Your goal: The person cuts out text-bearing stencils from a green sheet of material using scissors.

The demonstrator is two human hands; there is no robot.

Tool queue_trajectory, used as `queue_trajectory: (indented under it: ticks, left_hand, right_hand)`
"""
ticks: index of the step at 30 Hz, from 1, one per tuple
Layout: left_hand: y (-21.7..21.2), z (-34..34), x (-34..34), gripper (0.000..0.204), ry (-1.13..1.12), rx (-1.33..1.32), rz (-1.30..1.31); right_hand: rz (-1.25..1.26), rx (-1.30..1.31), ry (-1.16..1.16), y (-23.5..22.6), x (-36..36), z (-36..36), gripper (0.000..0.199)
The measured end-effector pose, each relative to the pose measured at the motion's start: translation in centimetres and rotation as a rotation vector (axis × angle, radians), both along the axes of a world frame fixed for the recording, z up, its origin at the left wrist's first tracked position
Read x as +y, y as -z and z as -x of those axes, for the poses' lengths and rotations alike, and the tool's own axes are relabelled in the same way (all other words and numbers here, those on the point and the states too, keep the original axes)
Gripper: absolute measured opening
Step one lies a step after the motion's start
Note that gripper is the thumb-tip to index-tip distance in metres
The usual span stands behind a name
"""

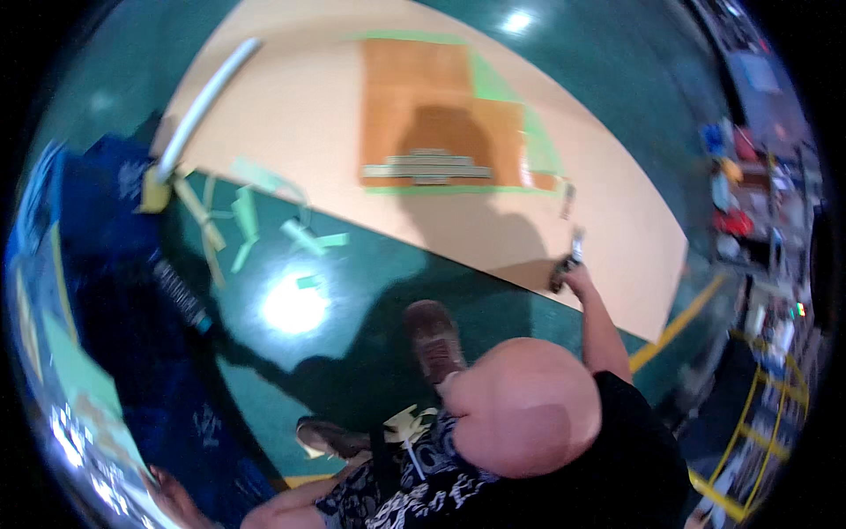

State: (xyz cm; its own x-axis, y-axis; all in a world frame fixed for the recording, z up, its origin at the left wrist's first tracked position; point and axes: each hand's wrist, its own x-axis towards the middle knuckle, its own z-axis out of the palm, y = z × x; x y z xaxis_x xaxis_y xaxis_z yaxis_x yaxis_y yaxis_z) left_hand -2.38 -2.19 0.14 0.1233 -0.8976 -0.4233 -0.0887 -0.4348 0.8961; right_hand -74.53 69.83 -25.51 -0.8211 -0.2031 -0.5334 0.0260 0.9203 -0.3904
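Observation:
My right hand is closed around a small dark hand tool with a shiny metallic end, held over the near right edge of a large tan board; blur hides its exact kind. A small greyish strip lies just beyond it. On the board sits an orange-brown patch edged with green tape. Several pale strips form a stepped shape along its near side. My left hand is low at the far left, beside dark blue fabric; its fingers are dim and blurred.
A long pale tube rests on the board's left end. Torn tape scraps lie on the green floor. My bent knee and brown shoe are near the board. Cluttered shelving and a yellow metal frame stand right.

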Motion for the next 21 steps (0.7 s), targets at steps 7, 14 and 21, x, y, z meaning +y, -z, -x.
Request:
queue_trajectory:
  ticks: [7, 14, 21]
  left_hand:
    - [-5.6, 10.9, -0.2, 0.031, -0.089, 0.360, -0.064]
    - [-4.2, 10.3, 1.5, 0.030, 0.149, 0.389, -0.206]
    - [-3.1, 9.3, 1.8, 0.039, 0.293, 0.492, -0.281]
  right_hand:
    - [-0.154, -0.571, -0.309, -21.4, -28.4, -19.1, 0.024]
    - [-0.358, -0.861, -0.703, -36.5, -46.8, -25.2, 0.028]
    - [-0.432, -0.751, -0.916, -40.1, -50.1, -27.9, 0.031]
